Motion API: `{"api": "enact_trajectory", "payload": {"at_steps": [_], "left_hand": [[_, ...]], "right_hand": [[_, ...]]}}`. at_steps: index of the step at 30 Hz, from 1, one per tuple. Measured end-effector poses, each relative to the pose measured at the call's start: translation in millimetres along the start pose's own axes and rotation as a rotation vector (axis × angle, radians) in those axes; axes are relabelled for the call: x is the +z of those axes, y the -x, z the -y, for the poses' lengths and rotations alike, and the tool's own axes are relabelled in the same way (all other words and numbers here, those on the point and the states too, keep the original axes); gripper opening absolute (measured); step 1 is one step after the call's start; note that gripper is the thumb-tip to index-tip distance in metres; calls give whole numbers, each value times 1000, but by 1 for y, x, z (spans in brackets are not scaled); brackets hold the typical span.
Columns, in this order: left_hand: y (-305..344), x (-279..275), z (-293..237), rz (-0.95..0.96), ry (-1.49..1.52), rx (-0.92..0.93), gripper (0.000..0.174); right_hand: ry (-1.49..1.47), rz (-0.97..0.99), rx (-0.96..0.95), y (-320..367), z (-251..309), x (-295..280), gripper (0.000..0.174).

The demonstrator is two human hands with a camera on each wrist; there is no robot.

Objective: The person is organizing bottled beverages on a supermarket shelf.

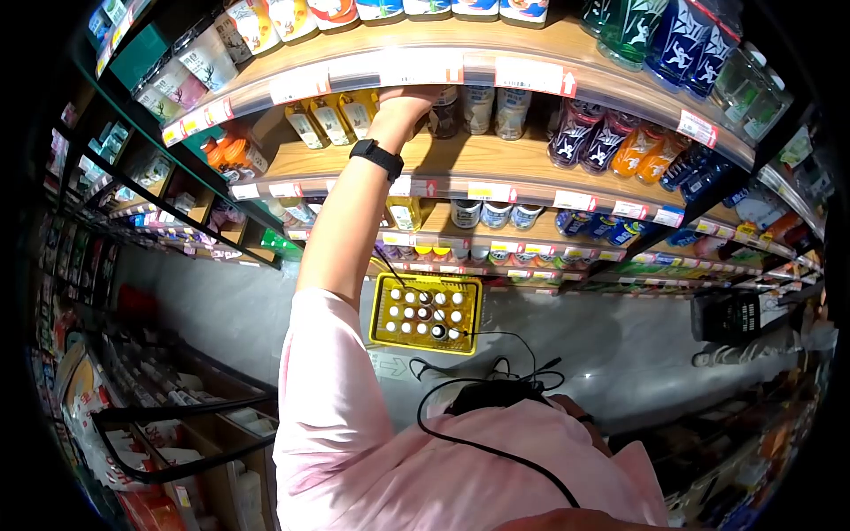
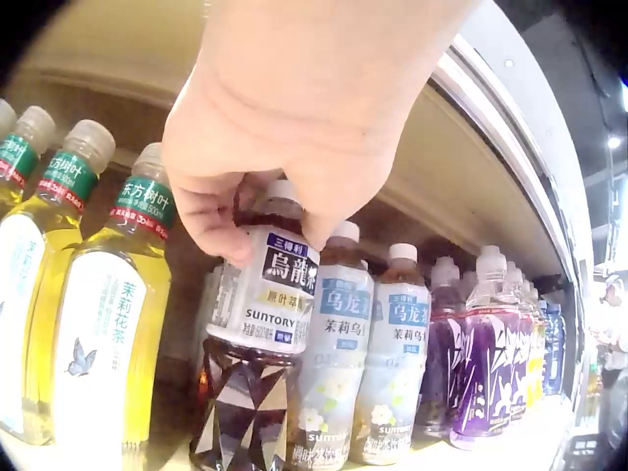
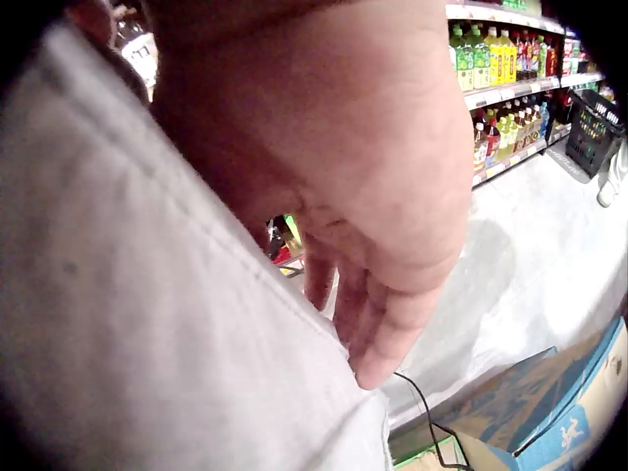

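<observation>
In the left wrist view my left hand (image 2: pixel 294 118) reaches down over a dark oolong tea bottle (image 2: pixel 257 329). Its fingers and thumb grip the bottle around the neck and upper label. Yellow jasmine tea bottles (image 2: pixel 108 324) stand to the left of it. On its other side are pale blue-labelled oolong bottles (image 2: pixel 392 358), close against it. From the head view, the shelf above hides much of this hand. My right hand (image 3: pixel 343 186) hangs down beside pale cloth (image 3: pixel 167 294), fingers loosely bent and holding nothing.
Below on the floor stands a yellow basket (image 1: pixel 378 310) with rows of capped bottles. The upper shelf edge (image 1: pixel 381 71) runs just above the left forearm. Purple drink bottles (image 2: pixel 481 363) line the shelf farther right. A black cable (image 1: pixel 496 447) trails across the body.
</observation>
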State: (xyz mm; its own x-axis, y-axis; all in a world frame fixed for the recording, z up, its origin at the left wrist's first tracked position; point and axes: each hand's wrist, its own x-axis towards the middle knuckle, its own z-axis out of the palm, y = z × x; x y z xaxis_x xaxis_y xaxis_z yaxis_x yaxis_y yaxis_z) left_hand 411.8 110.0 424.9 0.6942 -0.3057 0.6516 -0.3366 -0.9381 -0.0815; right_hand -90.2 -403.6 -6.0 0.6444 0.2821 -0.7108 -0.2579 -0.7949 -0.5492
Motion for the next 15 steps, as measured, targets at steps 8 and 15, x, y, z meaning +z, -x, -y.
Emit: {"api": "enact_trajectory", "payload": {"at_steps": [8,15], "left_hand": [[5,-34,-7,285,413,-257,36],[79,-43,-42,-83,978,-576,38]], "right_hand": [[-37,-33,-27,-1,-8,6,44],[-399,-176,-317,-39,-98,32,45]]}}
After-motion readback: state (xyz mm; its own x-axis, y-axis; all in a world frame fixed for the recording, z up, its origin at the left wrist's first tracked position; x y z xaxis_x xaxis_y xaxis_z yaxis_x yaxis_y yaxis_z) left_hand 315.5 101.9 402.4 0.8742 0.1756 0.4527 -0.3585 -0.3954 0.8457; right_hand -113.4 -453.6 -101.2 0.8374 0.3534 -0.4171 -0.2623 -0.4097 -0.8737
